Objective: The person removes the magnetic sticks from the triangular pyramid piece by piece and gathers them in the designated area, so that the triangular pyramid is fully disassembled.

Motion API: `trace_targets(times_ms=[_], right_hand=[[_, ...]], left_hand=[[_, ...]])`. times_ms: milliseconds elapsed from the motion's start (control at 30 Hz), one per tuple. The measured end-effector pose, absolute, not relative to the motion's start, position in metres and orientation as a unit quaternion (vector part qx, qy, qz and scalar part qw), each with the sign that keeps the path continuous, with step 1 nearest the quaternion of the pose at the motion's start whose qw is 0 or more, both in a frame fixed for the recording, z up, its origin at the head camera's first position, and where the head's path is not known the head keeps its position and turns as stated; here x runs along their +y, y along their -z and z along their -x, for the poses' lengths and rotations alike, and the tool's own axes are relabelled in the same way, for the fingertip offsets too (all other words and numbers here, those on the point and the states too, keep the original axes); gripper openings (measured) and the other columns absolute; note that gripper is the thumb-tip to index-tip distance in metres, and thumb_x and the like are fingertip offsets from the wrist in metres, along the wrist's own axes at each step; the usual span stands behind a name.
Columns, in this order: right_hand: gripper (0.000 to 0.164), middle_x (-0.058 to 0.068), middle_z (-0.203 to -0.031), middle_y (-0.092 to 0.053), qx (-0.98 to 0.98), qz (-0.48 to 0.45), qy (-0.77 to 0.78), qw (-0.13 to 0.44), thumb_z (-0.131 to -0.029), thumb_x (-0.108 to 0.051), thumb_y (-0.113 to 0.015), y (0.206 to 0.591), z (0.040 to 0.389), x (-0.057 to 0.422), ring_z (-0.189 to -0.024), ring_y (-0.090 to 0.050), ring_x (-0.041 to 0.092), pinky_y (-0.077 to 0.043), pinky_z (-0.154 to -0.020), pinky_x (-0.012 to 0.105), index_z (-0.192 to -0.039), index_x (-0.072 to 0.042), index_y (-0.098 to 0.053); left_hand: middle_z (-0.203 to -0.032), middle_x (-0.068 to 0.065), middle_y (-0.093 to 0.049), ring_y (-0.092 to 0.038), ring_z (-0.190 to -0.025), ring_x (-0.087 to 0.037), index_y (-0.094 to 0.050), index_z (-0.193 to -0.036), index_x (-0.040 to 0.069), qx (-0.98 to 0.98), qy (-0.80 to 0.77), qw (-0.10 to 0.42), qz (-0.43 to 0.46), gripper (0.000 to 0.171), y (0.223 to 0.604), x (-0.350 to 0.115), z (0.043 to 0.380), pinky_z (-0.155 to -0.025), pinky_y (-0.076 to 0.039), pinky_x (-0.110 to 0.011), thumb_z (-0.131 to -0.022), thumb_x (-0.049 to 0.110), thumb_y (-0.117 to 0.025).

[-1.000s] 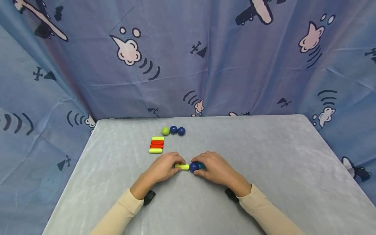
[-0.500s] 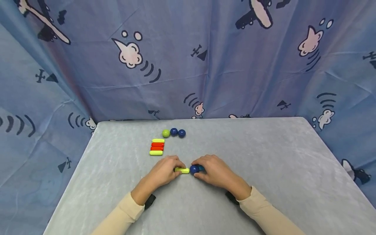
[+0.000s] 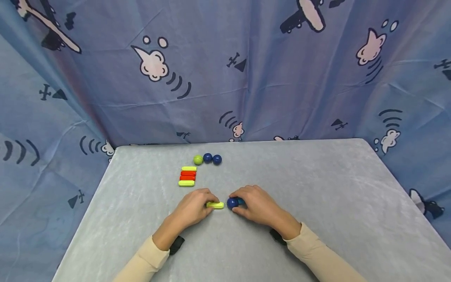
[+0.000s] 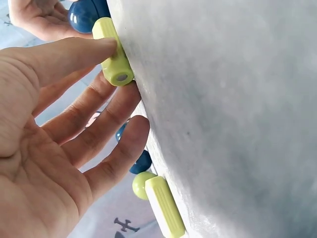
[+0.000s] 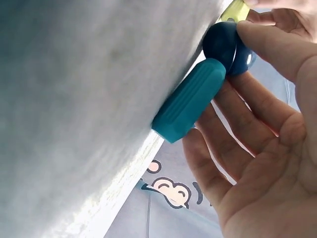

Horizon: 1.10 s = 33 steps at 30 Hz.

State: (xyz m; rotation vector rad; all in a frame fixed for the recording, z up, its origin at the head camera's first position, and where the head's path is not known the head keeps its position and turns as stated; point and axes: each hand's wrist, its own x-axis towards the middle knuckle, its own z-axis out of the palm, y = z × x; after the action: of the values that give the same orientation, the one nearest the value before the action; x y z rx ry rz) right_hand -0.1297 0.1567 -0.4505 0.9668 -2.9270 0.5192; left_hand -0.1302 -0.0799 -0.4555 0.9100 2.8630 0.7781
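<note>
My left hand (image 3: pixel 194 205) pinches a yellow-green magnetic rod (image 4: pixel 110 55) between thumb and fingers, low over the table. The rod's near end shows a round metal tip in the left wrist view. To its right, my right hand (image 3: pixel 258 206) holds a dark blue ball (image 5: pixel 221 43) between thumb and fingertips. A teal rod (image 5: pixel 190 102) extends from that ball under the right palm, its end meeting the ball; from above the hand mostly hides it. A narrow gap separates the yellow-green rod's tip from the ball in the head view.
Behind the left hand lies a row of rods: two red rods (image 3: pixel 188 175) between two yellow-green rods (image 3: pixel 186 183). Farther back sit a green ball (image 3: pixel 198 159) and two dark blue balls (image 3: pixel 212 158). A patterned blue curtain (image 3: pixel 197 78) hangs beyond the grey table (image 3: pixel 317 176).
My left hand has shifted slightly left with the yellow-green rod, widening the space to the blue ball. The right hand keeps nearly the same place and hold.
</note>
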Motion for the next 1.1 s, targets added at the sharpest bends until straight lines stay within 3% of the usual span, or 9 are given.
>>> trace_targets(times_ms=[267, 1100], right_hand=[[0.036, -0.002, -0.108, -0.074, -0.936, -0.31, -0.167, 0.008, -0.085, -0.035, -0.078, 0.4489, 0.1294, 0.1565, -0.102, -0.068, 0.017, -0.053, -0.092, 0.041, -0.115, -0.016, -0.073], [0.036, -0.002, -0.109, -0.074, -0.935, -0.308, -0.178, 0.001, -0.086, -0.034, -0.078, 0.4507, 0.1284, 0.1581, -0.103, -0.068, 0.018, -0.053, -0.093, 0.041, -0.116, -0.016, -0.073]], left_hand=[[-0.093, 0.003, -0.071, -0.066, -0.085, -0.013, -0.076, -0.1, 0.012, 0.922, -0.254, 0.019, -0.292, 0.023, 0.4549, -0.0819, 0.1304, -0.077, -0.056, -0.032, -0.078, 0.007, -0.082], [-0.085, 0.004, -0.065, -0.058, -0.078, -0.009, -0.076, -0.091, 0.011, 0.933, -0.263, 0.033, -0.243, 0.017, 0.4577, -0.0834, 0.1331, -0.072, -0.051, -0.027, -0.077, 0.011, -0.085]])
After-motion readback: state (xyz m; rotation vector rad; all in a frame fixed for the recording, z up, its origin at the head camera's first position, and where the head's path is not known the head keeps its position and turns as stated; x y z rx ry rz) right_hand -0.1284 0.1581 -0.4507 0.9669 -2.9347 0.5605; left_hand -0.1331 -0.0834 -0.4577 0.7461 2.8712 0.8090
